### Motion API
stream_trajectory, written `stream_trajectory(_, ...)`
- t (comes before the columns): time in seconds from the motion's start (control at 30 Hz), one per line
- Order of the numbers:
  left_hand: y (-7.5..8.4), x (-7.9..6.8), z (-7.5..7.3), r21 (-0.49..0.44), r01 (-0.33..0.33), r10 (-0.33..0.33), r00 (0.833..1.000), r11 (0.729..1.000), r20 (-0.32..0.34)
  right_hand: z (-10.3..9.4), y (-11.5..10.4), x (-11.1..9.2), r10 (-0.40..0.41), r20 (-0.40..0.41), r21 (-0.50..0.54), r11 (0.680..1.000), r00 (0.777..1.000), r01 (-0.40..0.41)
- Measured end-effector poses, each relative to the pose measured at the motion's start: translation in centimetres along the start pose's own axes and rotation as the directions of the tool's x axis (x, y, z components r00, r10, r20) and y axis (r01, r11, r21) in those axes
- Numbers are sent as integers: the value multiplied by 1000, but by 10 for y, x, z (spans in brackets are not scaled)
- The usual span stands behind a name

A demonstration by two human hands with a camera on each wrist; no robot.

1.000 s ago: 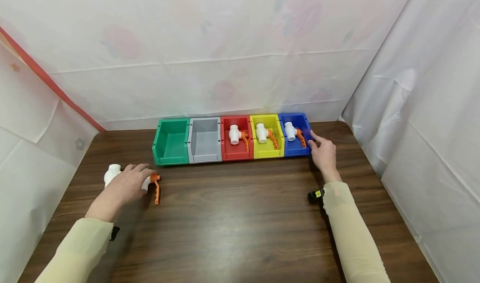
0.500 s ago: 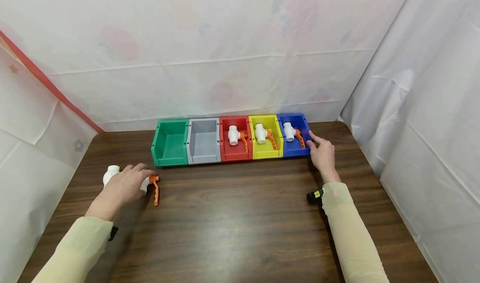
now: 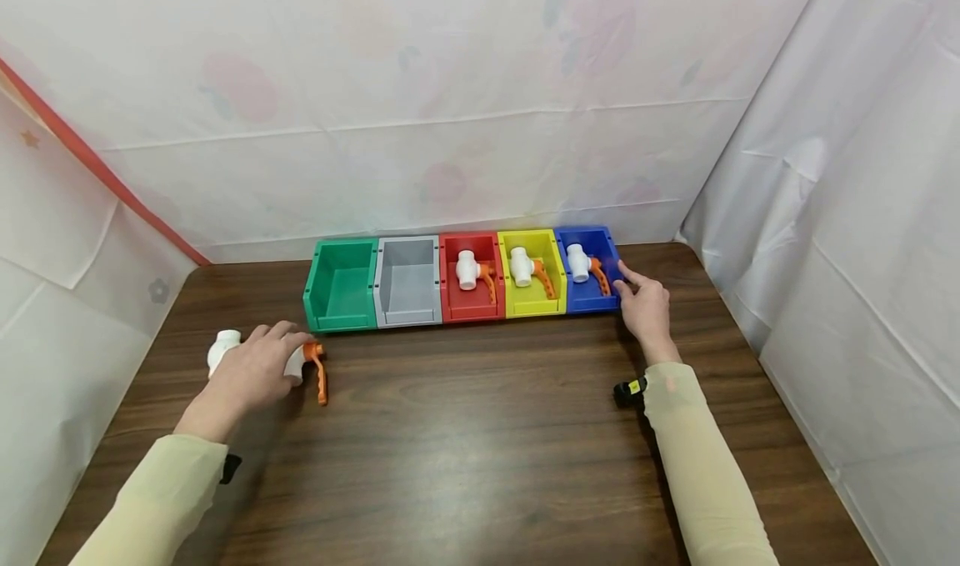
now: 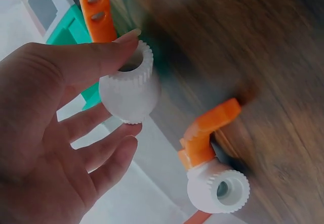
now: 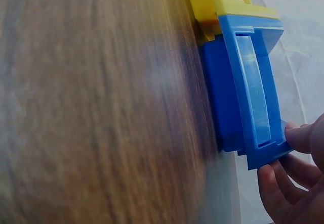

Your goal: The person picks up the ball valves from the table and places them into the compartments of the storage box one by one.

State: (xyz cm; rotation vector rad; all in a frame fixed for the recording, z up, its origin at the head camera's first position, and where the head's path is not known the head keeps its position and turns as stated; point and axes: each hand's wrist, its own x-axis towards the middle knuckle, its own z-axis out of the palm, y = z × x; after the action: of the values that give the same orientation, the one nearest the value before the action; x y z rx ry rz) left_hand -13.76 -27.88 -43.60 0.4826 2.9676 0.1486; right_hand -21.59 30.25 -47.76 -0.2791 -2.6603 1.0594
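Observation:
My left hand point(image 3: 251, 370) grips a white ball valve with an orange handle point(image 3: 321, 376), left of and in front of the green bin point(image 3: 347, 320). In the left wrist view, thumb and fingers lie around the white valve body point(image 4: 129, 95). A second ball valve point(image 4: 215, 188) is beside it on the wooden table; in the head view my hand hides its handle. My right hand point(image 3: 647, 312) pinches the outer side wall of the blue bin point(image 5: 260, 155), thumb inside and fingers outside. One ball valve point(image 3: 579, 262) lies in that bin.
The bins stand in a joined row against the white curtain point(image 3: 420, 174): green, grey point(image 3: 408, 316), red point(image 3: 474, 310), yellow point(image 3: 536, 306), blue. Red and yellow each hold one ball valve. Wooden table point(image 3: 450, 433) spreads in front of the row.
The ball valve in my left hand has shifted slightly right and away from me, its handle turning a little. My right hand stays on the blue bin.

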Motion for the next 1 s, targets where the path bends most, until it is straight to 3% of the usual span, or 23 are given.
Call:
stream_trajectory(0.37,9,6,-8,-27,-2,-3,986,1000,-169,1,-2,-1,-13,-14,3,1000,1000,13)
stream_trajectory(0.63,21,16,-16,-48,0,-16,940,999,-340,0,-2,-1,-19,-27,9,1000,999,19)
stream_trajectory(1.0,40,43,-29,-50,-7,-16,892,999,-452,2,2,0,-5,-31,10,1000,1000,5)
